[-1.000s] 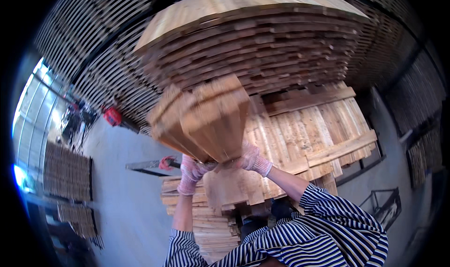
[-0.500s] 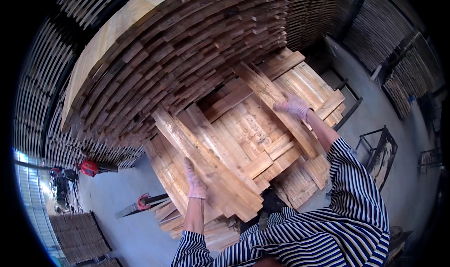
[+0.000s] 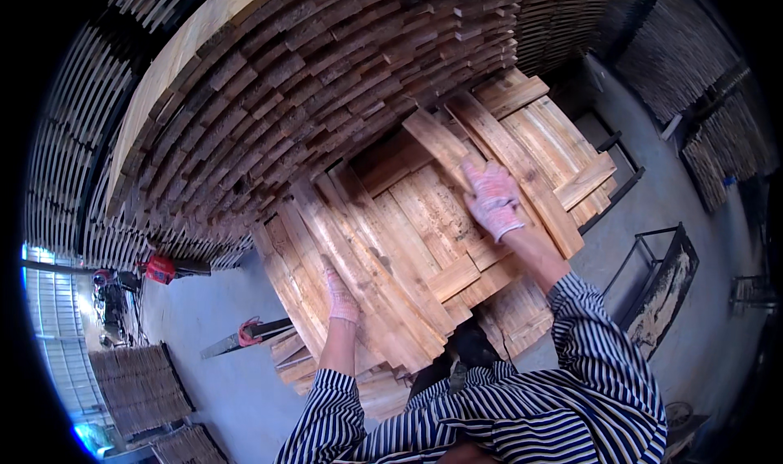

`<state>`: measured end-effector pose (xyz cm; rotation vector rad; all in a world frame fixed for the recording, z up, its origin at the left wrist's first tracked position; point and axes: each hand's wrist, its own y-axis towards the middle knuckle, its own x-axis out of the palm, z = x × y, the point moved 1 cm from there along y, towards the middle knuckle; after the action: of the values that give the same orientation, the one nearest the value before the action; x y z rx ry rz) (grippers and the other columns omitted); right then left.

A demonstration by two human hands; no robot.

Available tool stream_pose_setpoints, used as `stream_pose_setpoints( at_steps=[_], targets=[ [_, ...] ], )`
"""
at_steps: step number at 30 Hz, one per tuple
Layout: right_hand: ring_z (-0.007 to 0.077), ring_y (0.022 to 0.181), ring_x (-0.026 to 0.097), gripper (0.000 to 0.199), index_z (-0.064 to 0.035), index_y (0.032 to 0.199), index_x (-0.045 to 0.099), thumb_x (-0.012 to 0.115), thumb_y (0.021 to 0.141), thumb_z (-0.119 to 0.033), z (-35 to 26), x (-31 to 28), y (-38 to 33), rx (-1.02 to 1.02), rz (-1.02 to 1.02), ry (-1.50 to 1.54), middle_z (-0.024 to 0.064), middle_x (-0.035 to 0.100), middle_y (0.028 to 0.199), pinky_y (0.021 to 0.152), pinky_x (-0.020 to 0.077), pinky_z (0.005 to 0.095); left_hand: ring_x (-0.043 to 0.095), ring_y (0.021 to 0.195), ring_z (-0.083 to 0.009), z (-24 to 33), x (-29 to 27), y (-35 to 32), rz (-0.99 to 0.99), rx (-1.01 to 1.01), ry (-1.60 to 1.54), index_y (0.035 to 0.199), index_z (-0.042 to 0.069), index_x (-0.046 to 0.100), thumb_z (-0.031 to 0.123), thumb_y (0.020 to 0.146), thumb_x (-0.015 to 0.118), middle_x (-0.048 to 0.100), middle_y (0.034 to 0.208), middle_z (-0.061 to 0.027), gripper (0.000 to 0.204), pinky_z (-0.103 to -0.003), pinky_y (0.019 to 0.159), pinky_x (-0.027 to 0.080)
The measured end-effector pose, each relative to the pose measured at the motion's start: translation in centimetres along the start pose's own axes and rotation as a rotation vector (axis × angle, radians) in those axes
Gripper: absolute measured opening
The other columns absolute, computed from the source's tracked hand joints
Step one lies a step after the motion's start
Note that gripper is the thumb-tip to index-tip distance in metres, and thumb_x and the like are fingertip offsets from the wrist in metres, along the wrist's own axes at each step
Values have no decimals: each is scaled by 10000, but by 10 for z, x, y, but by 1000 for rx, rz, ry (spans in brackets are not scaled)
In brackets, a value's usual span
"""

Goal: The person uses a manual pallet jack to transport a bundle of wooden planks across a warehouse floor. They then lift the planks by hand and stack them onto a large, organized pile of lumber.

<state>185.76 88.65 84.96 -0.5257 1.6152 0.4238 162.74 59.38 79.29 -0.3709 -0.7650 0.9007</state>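
My left hand, in a pale pink glove, grips the left edge of a long wooden plank; some of its fingers are hidden by the wood. My right hand, gloved alike, is closed around another plank that slants up and away from me. Just right of that hand lies a further long plank. Beneath them is a layer of light planks laid side by side, with short cross pieces on top.
A tall stack of boards rises just beyond my hands. At left on the floor are a handsaw with a red handle and a red machine. A metal frame stand stands at right. Slatted stacks line the walls.
My right hand has moved left from the right-hand long plank onto a neighbouring one. The right-hand plank now lies farther right, apart from it. My left hand stays at the left plank's edge.
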Motion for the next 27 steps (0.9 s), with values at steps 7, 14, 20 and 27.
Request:
stream_pose_setpoints(
  at_steps=[7, 14, 20, 27],
  targets=[
    [362, 1168, 570, 676, -164, 1531, 443, 566, 971, -522, -134, 44, -23, -132, -218, 325, 227, 564, 1280, 954, 500, 473, 664, 1111, -397, 3, 0, 1, -45, -77, -60, 1396, 18, 564, 815, 843, 588, 665, 1267, -204, 970, -549, 973, 563],
    [308, 980, 614, 830, -8, 1547, 359, 588, 958, -547, -171, 12, -104, -330, -179, 633, 249, 595, 1173, 826, 537, 427, 540, 1324, -361, -3, 52, -32, -120, -225, 114, 1549, 84, 411, 738, 838, 685, 580, 1408, -218, 1004, -528, 1089, 485],
    [340, 1074, 610, 808, -72, 1615, 260, 581, 955, -411, -102, -30, -69, -87, -432, 481, 262, 564, 1330, 897, 529, 452, 607, 1250, -365, -4, 64, -28, -140, -241, -118, 1465, 39, 518, 551, 969, 651, 638, 1362, -180, 726, -497, 1108, 480],
    [422, 1336, 502, 686, -115, 1580, 353, 499, 998, -447, -75, 55, -29, -193, -248, 447, 271, 425, 1538, 1134, 423, 473, 598, 1252, -387, -15, 42, 11, -187, -250, -47, 1479, 43, 497, 684, 912, 636, 630, 1372, -166, 867, -559, 1106, 463]
  ],
)
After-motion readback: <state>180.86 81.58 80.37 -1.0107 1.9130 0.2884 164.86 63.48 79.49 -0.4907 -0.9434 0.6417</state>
